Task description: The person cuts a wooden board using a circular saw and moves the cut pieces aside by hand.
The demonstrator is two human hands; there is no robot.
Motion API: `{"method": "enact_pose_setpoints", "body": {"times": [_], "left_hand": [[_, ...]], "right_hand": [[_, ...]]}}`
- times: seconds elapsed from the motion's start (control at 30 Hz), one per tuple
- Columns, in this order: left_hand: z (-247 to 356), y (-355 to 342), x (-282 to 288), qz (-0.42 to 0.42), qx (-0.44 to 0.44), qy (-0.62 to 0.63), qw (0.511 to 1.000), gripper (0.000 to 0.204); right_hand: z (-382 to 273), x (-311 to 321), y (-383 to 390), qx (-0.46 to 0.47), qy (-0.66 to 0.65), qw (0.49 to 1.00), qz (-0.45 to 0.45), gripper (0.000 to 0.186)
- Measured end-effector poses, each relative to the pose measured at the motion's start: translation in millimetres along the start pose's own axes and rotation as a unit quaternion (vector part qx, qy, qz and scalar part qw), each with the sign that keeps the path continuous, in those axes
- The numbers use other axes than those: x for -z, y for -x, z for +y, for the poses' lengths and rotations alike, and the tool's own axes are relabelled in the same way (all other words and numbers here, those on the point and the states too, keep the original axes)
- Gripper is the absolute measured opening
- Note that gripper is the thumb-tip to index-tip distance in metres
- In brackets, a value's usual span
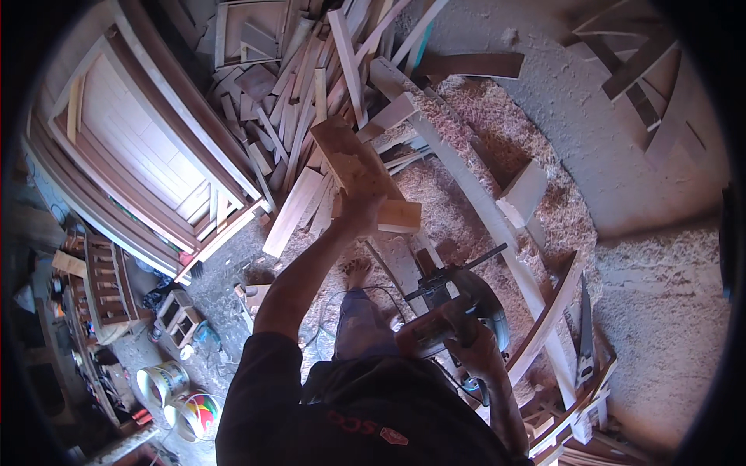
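Observation:
My left arm reaches forward, and my left hand [360, 213] is closed on a thick brown wooden board [351, 161]. A paler block end [401, 217] juts out beside that hand; whether it belongs to the same board I cannot tell. Nearer my body, my right hand [476, 352] is wrapped round the handle of a circular saw [429, 329]. The saw has a rounded blade guard [491, 311] on its right side. A dark flat bar [483, 257] sticks out from its front. The blade itself is hidden.
A heap of offcuts [291, 116] lies beyond the board. Long pale beams [486, 210] cross shavings [559, 175] on the right. Wooden frames [155, 116] lean at the left. Buckets [163, 382] stand at the lower left. A cable [320, 311] runs near my foot [356, 273].

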State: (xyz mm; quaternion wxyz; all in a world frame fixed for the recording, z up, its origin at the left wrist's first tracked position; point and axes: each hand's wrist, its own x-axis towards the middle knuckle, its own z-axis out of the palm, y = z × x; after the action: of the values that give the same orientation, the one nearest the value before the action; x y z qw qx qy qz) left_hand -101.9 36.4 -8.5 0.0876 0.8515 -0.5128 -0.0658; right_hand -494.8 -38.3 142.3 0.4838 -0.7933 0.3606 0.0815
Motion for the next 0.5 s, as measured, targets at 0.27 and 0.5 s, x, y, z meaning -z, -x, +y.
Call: {"method": "enact_pose_setpoints", "body": {"times": [0.27, 0.5], "left_hand": [[-18, 6, 8, -0.009, -0.128, -0.090, 0.988, 0.052], [-37, -7, -9, 0.038, -0.239, -0.159, 0.957, 0.056]], "right_hand": [[17, -10, 1, 0.055, -0.018, 0.998, 0.035, 0.050], [17, -14, -1, 0.086, 0.011, 0.995, 0.058, 0.048]]}}
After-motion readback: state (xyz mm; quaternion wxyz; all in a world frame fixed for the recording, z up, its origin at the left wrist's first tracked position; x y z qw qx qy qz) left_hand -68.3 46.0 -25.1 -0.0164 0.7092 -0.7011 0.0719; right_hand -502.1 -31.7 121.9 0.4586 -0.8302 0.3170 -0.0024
